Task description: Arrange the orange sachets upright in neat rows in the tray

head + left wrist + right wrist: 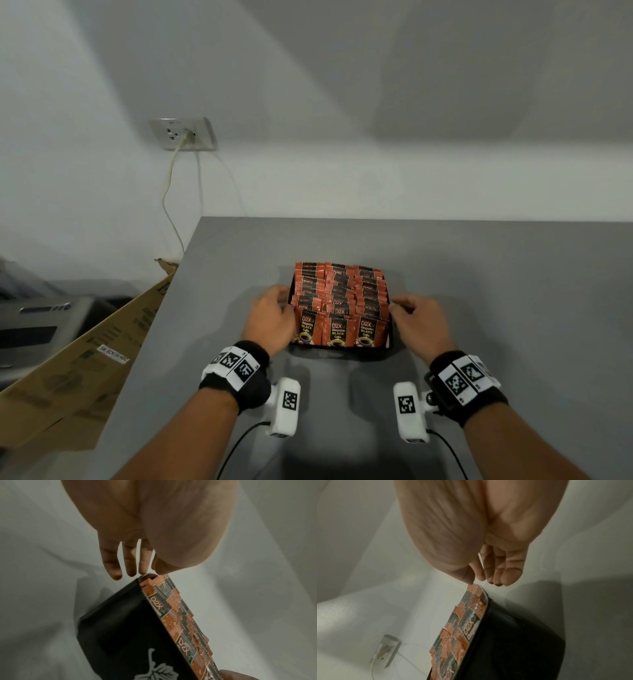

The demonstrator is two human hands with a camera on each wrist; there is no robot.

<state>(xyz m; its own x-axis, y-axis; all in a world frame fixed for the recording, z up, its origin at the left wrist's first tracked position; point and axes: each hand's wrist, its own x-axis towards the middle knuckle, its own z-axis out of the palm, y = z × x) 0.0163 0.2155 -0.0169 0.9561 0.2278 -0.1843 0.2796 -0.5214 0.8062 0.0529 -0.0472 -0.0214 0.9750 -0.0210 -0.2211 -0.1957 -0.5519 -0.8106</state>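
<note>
A black tray [342,353] stands on the grey table, filled with orange sachets [339,301] that stand upright in three rows from front to back. My left hand [286,303] lies against the tray's left side. In the left wrist view its straight fingers [132,568] reach the corner of the tray [120,622] and the tops of the sachets [181,615]. My right hand [399,306] is at the tray's right side. Its thumb tip [469,580] touches the end of the sachets [458,626] above the tray wall [513,635]. Neither hand grips anything.
The grey table [479,291] ends at a left edge close to the tray. Beyond that edge lie a flattened cardboard box [85,359] and a grey machine [37,322]. A wall socket [183,134] with a hanging cable sits on the white wall.
</note>
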